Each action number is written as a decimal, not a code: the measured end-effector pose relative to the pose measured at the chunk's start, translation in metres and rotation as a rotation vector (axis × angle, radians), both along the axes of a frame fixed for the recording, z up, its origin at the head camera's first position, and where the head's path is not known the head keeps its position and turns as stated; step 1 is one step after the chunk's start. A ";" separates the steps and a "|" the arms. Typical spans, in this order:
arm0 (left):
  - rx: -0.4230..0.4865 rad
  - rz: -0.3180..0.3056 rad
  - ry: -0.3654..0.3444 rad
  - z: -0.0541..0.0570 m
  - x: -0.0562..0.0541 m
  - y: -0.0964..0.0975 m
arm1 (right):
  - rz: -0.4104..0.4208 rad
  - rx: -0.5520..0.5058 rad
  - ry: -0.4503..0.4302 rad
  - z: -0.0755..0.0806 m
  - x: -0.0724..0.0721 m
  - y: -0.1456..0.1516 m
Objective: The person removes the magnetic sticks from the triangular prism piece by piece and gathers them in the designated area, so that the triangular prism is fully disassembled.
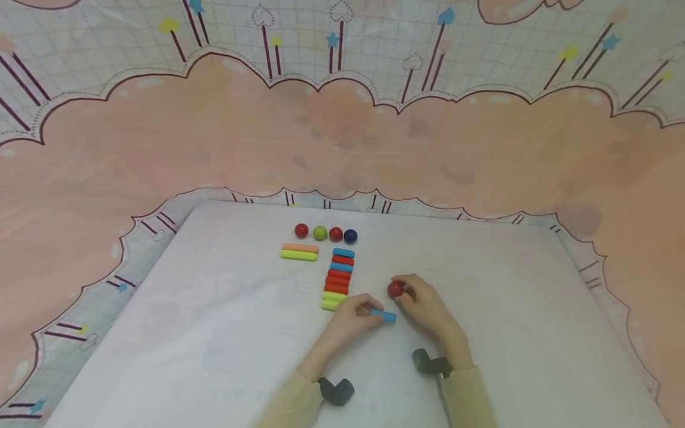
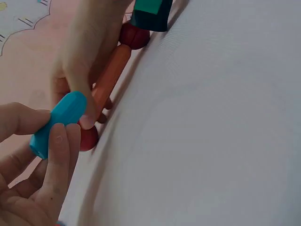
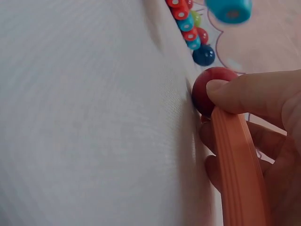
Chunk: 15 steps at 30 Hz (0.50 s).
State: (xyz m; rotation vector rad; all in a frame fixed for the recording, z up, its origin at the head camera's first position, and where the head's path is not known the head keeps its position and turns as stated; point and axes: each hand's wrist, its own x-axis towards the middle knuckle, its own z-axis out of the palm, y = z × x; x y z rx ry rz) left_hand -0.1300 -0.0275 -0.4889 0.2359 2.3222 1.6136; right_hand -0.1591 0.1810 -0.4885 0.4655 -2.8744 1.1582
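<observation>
My left hand pinches a short blue rod between thumb and fingertips, just above the table. The right hand holds a red ball with its thumb and fingers. From that ball an orange rod runs back beneath the palm. In the left wrist view, a second red ball sits at the rod's other end. The blue rod is close to the held ball but apart from it in the right wrist view. How the balls join the rod cannot be seen.
Left of the hands, a column of short blue, red and yellow-green rods lies on the white table. Longer orange and yellow-green rods lie farther left. Behind them is a row of red, green and dark blue balls.
</observation>
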 end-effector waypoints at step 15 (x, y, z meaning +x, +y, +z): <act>-0.109 0.142 0.016 0.003 0.016 -0.074 | -0.024 0.030 -0.037 0.001 -0.001 -0.001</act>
